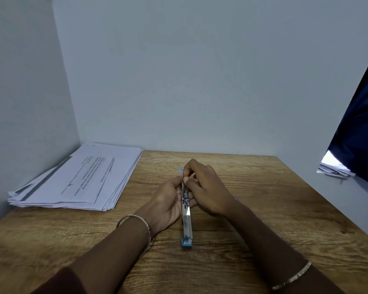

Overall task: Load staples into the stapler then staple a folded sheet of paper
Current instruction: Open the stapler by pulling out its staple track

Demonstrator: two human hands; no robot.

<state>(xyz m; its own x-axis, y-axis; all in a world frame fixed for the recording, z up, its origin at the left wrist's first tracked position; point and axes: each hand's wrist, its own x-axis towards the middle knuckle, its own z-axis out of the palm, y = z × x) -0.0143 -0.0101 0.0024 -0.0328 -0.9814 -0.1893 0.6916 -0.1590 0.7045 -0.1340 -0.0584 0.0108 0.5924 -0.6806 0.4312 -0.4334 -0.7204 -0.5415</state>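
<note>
The stapler [187, 221] lies lengthwise in the middle of the wooden surface [263, 209]. Its blue near end points toward the person and its blue far tip just shows beyond the hands. The bare metal channel faces up, so it looks opened for loading.

The left hand [168, 200] cradles the stapler from the left, with the thumb laid against the far part of the channel and the fingers [192, 197] curled under it. The right hand [208, 187] comes over from the right, and its thumb and forefinger pinch at the same far part of the channel. A strip of staples may be between those fingertips, but it is too small to tell.

This looks like the loading step, with the stapling not yet begun. No folded sheet is near the stapler. The only paper within reach is a stack of printed sheets [79, 177] lying flat at the far left, well apart from the hands.

The next move probably calls for seating the strip straight in the channel while the left hand steadies the body. The top then has to be shut down until it latches, before a sheet is taken from the stack and folded.

A dark blue cloth [359, 124] hangs at the right edge.
</note>
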